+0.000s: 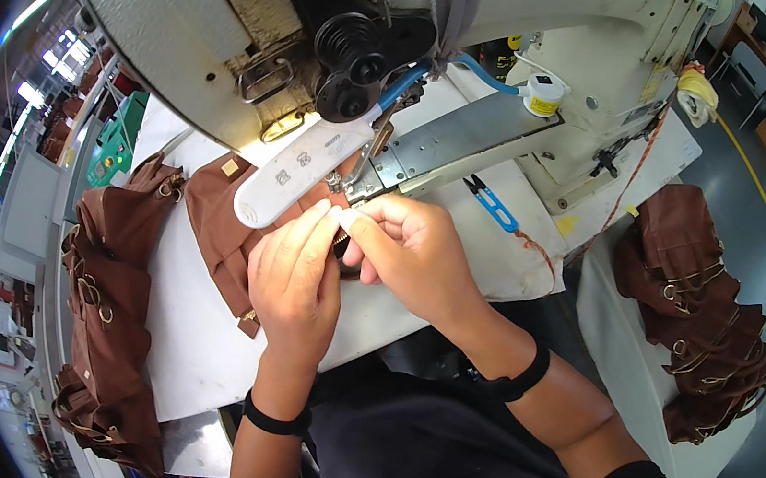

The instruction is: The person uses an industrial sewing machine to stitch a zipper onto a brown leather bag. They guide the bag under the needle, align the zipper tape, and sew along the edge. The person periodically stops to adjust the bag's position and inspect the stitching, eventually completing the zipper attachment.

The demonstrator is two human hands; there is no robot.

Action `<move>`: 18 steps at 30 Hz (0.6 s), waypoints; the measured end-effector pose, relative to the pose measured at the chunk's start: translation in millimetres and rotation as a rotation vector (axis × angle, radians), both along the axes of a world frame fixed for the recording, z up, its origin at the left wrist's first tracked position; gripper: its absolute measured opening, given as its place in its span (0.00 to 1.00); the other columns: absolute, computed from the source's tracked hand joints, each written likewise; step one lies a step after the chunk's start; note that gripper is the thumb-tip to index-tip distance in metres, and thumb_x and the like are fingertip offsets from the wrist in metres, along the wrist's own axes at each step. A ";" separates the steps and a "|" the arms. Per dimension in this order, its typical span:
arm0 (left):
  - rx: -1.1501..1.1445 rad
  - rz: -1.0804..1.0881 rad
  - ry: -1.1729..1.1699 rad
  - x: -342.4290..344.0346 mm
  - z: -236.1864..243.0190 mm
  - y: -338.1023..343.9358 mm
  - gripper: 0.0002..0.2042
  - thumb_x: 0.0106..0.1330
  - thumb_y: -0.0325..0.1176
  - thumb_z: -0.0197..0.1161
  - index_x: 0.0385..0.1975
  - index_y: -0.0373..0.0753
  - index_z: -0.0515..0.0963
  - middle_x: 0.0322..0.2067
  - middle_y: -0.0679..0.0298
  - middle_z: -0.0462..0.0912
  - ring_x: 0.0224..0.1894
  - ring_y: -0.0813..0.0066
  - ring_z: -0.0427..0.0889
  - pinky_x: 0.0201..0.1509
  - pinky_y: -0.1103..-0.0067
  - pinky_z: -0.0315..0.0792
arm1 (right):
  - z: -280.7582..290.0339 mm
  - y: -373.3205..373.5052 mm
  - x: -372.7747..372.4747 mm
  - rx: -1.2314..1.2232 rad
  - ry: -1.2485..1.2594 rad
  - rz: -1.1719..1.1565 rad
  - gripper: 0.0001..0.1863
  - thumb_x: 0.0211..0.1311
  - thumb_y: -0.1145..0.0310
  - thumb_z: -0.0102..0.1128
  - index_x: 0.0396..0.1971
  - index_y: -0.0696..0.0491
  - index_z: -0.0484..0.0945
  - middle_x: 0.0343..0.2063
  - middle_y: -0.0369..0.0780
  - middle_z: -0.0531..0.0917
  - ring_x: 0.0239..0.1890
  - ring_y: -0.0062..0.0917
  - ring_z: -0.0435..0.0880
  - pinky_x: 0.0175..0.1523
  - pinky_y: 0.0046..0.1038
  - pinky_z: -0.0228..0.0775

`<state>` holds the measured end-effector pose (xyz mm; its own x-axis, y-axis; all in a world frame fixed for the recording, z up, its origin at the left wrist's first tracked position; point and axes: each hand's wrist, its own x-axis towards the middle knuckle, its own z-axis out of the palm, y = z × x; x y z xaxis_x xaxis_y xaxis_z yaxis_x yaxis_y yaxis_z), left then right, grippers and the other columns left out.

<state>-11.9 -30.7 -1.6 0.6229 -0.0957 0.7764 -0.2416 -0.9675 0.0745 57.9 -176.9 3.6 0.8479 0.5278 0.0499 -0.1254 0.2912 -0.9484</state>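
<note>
A brown bag [218, 227] with small metal fittings lies under the sewing machine [174, 28], its edge at the needle area. My left hand [298, 271] rests over the bag, fingers long and pressed together, gripping its edge. Its thumb is mostly hidden. My right hand [416, 248] is closed, thumb and forefinger pinching the bag's edge just right of the left fingertips. Both hands nearly meet in front of the narrow metal machine bed [473, 140]. A white elongated lamp [299, 175] hangs above the left fingers and covers part of the bag.
Blue thread snips [494, 205] on a twisted cord lie on the white table [191, 373] to the right. Brown bags [109, 300] are heaped at the left edge; more brown bags [688, 308] lie on a white surface at right. A green box [115, 141] stands far left.
</note>
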 end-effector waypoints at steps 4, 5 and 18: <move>-0.065 0.009 0.049 -0.6 0.3 -3.4 0.18 0.58 0.16 0.65 0.49 0.37 0.84 0.51 0.58 0.88 0.48 0.64 0.87 0.54 0.71 0.75 | -9.7 5.1 -3.5 0.147 0.115 -0.013 0.11 0.74 0.67 0.62 0.34 0.58 0.83 0.23 0.34 0.83 0.22 0.11 0.77 0.28 0.17 0.69; -0.077 0.001 0.053 -1.2 1.2 -3.3 0.18 0.58 0.16 0.65 0.49 0.37 0.84 0.51 0.58 0.88 0.48 0.64 0.87 0.53 0.71 0.75 | -11.2 6.3 -4.1 0.177 0.144 -0.022 0.11 0.73 0.66 0.62 0.32 0.58 0.82 0.23 0.33 0.83 0.22 0.11 0.76 0.27 0.17 0.68; -0.193 0.004 0.077 2.5 1.8 0.6 0.18 0.59 0.14 0.62 0.48 0.36 0.85 0.49 0.57 0.90 0.45 0.65 0.87 0.53 0.74 0.74 | -5.2 11.6 1.9 0.140 0.156 -0.041 0.10 0.73 0.69 0.62 0.35 0.60 0.84 0.23 0.36 0.84 0.19 0.12 0.77 0.25 0.16 0.68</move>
<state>-9.4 -30.2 0.1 0.6809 0.0532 0.7304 -0.2238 -0.9345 0.2768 59.9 -165.2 -1.6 0.8717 0.4898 -0.0133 -0.2529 0.4265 -0.8684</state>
